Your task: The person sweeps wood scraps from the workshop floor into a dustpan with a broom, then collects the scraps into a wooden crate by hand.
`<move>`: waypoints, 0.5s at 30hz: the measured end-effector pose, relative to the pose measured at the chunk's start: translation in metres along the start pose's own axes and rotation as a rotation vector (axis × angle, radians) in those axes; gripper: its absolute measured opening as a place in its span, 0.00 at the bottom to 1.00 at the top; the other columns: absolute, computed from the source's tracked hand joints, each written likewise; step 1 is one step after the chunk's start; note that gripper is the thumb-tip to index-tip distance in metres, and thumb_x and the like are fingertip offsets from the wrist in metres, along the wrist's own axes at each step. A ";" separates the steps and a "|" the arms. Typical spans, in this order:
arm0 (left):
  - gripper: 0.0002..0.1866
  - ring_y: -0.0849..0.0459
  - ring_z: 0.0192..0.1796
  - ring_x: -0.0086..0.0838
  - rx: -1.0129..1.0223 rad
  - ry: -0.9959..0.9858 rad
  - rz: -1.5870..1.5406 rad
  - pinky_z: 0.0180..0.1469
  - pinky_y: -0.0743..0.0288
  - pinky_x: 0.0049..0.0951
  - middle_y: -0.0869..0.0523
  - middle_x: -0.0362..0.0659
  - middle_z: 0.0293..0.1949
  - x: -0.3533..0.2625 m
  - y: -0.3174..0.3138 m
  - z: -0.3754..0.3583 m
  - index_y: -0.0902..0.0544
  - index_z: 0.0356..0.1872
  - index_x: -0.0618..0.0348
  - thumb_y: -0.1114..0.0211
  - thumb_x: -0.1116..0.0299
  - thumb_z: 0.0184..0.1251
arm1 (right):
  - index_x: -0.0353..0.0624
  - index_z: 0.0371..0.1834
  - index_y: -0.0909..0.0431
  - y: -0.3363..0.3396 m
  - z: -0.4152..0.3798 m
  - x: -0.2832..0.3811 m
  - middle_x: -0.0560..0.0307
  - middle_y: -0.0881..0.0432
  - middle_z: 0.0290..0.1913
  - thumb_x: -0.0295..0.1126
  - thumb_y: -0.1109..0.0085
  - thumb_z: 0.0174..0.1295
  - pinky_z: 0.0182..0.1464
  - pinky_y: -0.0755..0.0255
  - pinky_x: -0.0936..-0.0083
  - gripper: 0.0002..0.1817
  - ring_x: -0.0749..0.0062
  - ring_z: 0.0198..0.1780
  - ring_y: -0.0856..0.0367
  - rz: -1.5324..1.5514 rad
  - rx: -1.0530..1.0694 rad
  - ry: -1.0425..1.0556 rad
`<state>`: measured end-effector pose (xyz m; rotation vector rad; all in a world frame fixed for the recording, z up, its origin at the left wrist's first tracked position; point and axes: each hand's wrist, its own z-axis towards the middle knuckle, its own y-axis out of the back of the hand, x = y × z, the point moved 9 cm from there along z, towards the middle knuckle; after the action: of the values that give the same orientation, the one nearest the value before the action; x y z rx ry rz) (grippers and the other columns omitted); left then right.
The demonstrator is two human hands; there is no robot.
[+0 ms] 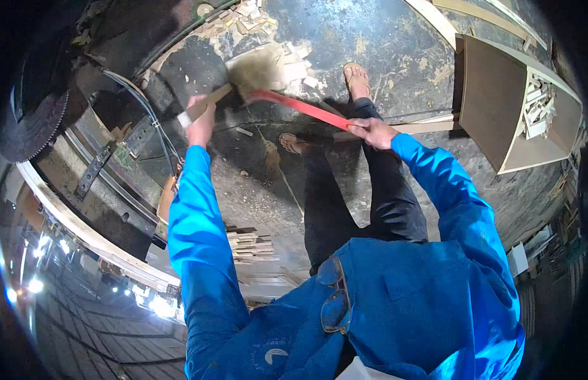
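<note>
Left hand point(200, 121) fisted round wooden brush handle point(199, 109), blurred pale bristles point(259, 68) among light wood offcuts point(294, 63) on dark floor point(395, 50); right hand point(373, 132) clenched on long red dustpan handle point(300, 107), pan itself hidden behind bristles.

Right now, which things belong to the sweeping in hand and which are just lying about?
In use:
left hand on the pale wooden brush handle
tan bristle brush head
right hand on the red long-handled dustpan
pale wood offcuts on the floor

Lying about:
brown curved plywood box of scraps
stacked wooden slats
toothed circular saw blade
</note>
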<state>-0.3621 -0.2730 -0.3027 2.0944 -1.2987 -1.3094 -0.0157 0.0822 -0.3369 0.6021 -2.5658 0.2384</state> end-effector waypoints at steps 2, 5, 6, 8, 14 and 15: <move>0.13 0.16 0.42 0.24 0.013 0.007 -0.042 0.49 0.21 0.29 0.13 0.41 0.40 0.015 -0.018 -0.022 0.17 0.50 0.59 0.28 0.70 0.68 | 0.47 0.70 0.22 -0.005 -0.004 -0.006 0.37 0.14 0.57 0.56 0.49 0.78 0.62 0.23 0.58 0.29 0.40 0.61 0.17 0.006 -0.124 0.193; 0.10 0.17 0.48 0.25 -0.206 0.068 -0.376 0.56 0.23 0.29 0.14 0.40 0.44 0.052 -0.037 -0.053 0.19 0.50 0.62 0.31 0.75 0.71 | 0.49 0.70 0.24 0.021 -0.060 -0.024 0.37 0.14 0.56 0.54 0.47 0.77 0.59 0.21 0.53 0.28 0.39 0.58 0.16 -0.124 -0.346 0.201; 0.10 0.17 0.48 0.25 -0.208 0.071 -0.388 0.56 0.23 0.29 0.14 0.40 0.44 0.048 -0.040 -0.060 0.19 0.50 0.62 0.31 0.75 0.71 | 0.52 0.72 0.25 0.034 -0.081 -0.038 0.36 0.14 0.55 0.53 0.46 0.77 0.58 0.21 0.51 0.27 0.38 0.56 0.15 -0.211 -0.388 0.126; 0.10 0.17 0.51 0.27 -0.188 0.086 -0.395 0.58 0.23 0.29 0.15 0.41 0.46 0.040 -0.036 -0.073 0.19 0.50 0.62 0.32 0.76 0.71 | 0.58 0.76 0.29 0.057 -0.113 -0.081 0.35 0.14 0.51 0.51 0.46 0.77 0.55 0.21 0.47 0.27 0.37 0.52 0.14 -0.428 -0.485 -0.026; 0.12 0.18 0.61 0.32 -0.269 0.068 -0.349 0.66 0.26 0.32 0.16 0.46 0.55 0.052 -0.047 -0.062 0.21 0.52 0.62 0.35 0.81 0.71 | 0.68 0.81 0.38 0.107 -0.041 -0.212 0.39 0.19 0.47 0.49 0.49 0.78 0.51 0.22 0.42 0.29 0.34 0.47 0.15 -0.601 -0.777 -0.077; 0.12 0.18 0.61 0.32 -0.269 0.080 -0.349 0.66 0.26 0.32 0.16 0.46 0.55 0.055 -0.051 -0.061 0.21 0.52 0.62 0.35 0.81 0.71 | 0.65 0.79 0.37 0.114 -0.015 -0.218 0.39 0.20 0.53 0.47 0.46 0.76 0.53 0.22 0.44 0.29 0.34 0.50 0.16 -0.578 -0.722 -0.336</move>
<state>-0.2755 -0.3028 -0.3353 2.2144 -0.6972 -1.4267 0.1088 0.2679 -0.4393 1.0947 -2.3851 -1.0032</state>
